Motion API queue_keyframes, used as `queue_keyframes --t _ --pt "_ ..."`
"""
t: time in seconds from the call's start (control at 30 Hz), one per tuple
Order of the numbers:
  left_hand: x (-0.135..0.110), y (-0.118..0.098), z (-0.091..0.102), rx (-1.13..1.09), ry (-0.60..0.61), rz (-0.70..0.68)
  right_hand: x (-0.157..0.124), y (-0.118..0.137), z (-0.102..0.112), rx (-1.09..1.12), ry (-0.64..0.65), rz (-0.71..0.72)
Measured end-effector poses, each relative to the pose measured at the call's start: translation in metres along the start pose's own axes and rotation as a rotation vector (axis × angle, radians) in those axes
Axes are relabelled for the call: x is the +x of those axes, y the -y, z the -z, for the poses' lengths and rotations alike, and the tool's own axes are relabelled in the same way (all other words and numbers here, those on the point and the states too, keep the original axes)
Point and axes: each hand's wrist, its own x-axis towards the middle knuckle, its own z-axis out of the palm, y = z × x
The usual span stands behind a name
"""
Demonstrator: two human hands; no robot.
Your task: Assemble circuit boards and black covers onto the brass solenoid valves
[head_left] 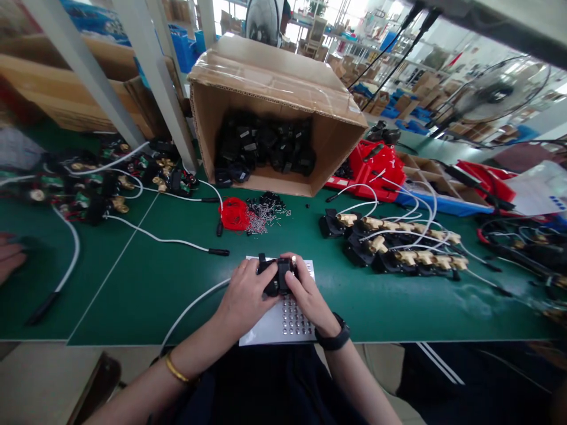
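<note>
Both hands clamp one small black plastic block part (279, 276): left hand (245, 295) wraps its left side, right hand (308, 295) its right, thumbs on top. The part sits just above the far edge of the pale perforated metal plate (283, 324) at the near table edge.

Risks, as I judge them:
- Thin white flexible cable (190, 310) runs off under the left wrist; it could snag and tug the part off line.
- Part is smooth, hard and boxy, held on fingertips; a slip drops it onto the plate.
- Loose heap of small silvery pins (261, 221) on the green matte table mat (398, 307); a sleeve sweep scatters them.

Further out: red coiled wire bundle (233, 213), row of brass-fitted black assemblies (398, 248), tipped brown corrugated cardboard box (270, 112) of black parts.
</note>
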Motion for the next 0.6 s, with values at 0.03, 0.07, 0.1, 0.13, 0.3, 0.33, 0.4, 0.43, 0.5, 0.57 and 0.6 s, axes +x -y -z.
queue_keyframes --t 0.03,0.07,0.1,0.13,0.3,0.33,0.4,0.43,0.5,0.57,0.6 --pt "-0.001 0.002 -0.003 -0.048 -0.018 0.031 0.000 0.002 0.001 -0.076 0.025 0.035" --pt "-0.002 0.003 -0.005 -0.105 -0.048 0.066 0.000 0.004 0.002 -0.115 0.042 0.049" --pt "-0.003 0.005 -0.007 -0.163 -0.081 0.101 0.001 0.005 0.003 -0.119 0.052 0.043" --pt "-0.003 0.006 -0.009 -0.210 -0.112 0.124 0.002 0.006 0.003 -0.094 0.058 0.022" --pt "-0.003 0.008 -0.008 -0.189 -0.056 0.058 0.002 0.002 0.001 0.202 0.086 -0.218" --pt "-0.002 0.006 -0.007 -0.157 -0.032 0.047 0.001 0.000 0.000 0.247 0.094 -0.259" --pt "-0.001 0.003 -0.005 -0.096 0.001 0.052 0.000 -0.006 0.001 0.309 0.110 -0.315" --pt "-0.001 0.001 -0.004 -0.070 0.014 0.058 -0.001 -0.008 0.003 0.318 0.117 -0.326" --pt "0.000 -0.002 -0.004 -0.023 0.033 0.070 -0.002 -0.012 0.006 0.254 0.125 -0.291" --pt "0.000 -0.004 -0.006 0.010 0.036 0.077 -0.002 -0.013 0.009 0.105 0.122 -0.188" --pt "0.000 -0.004 -0.007 0.015 0.034 0.078 -0.002 -0.012 0.010 0.024 0.118 -0.130"
